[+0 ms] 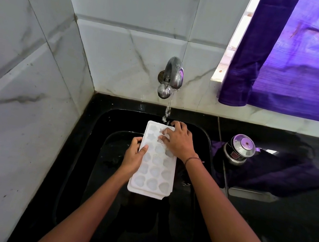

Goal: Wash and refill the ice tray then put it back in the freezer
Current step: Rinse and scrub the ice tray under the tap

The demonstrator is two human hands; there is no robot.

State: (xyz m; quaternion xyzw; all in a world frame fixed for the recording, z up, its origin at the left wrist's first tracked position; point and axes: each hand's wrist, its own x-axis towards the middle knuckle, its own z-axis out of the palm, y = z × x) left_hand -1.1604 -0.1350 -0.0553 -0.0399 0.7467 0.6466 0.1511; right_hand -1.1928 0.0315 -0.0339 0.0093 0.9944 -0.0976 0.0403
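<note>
Ice tray (pixel 155 161) held over the black sink (pixel 203 140), long axis running from me toward the back wall, far end under the tap (pixel 171 77) stream. My left hand (pixel 133 155) grips its left rim mid-length; right hand (pixel 177 139) lies spread, fingers rubbing the far cells, nearer the water.

The counter (pixel 276 138) is glossy black stone, running along the marble-tiled walls and filling the corner where they meet. A black sink (pixel 203 140) is sunk into it at that far left corner, its rim close to the back edge. To the right of the sink, near the back edge, a polished steel vessel (pixel 239 149) with a knobbed lid stands directly on the counter, and the surface around it mirrors the purple curtain (pixel 300 59) hanging above.
</note>
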